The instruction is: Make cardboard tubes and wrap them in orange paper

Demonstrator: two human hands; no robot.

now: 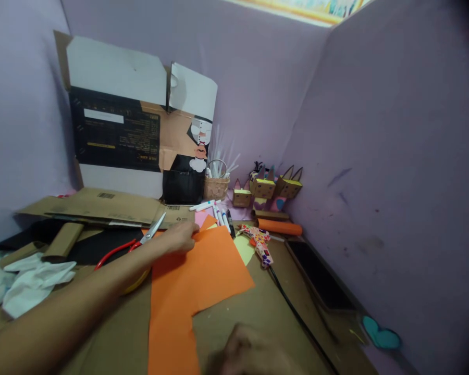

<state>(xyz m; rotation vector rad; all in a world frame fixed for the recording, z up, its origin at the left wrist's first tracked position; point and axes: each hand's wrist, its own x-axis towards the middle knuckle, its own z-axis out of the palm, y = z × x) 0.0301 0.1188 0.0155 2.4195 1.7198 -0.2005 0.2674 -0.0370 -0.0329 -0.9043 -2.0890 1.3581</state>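
Note:
My left hand [180, 237] reaches over the cardboard-covered table with its fingers curled at the upper edge of a sheet of orange paper [214, 271]. The sheet has a cut-out notch and runs down toward the front edge of the view. At the bottom, my right hand [254, 354] is smeared by motion, so its fingers cannot be made out; it is beside the lower part of the paper. Red-handled scissors [146, 237] lie left of the paper, partly behind my left forearm. Right of it rests a patterned glue gun [260, 244] with a black cord.
Flattened cardboard [113, 203] and crumpled white tissue [37, 281] lie left. Several markers [221, 214], a basket [217, 186], cardboard animal figures [264, 188] and an orange roll [279, 226] stand or lie at the back. A dark tablet-like panel [320, 276] lies along the right wall.

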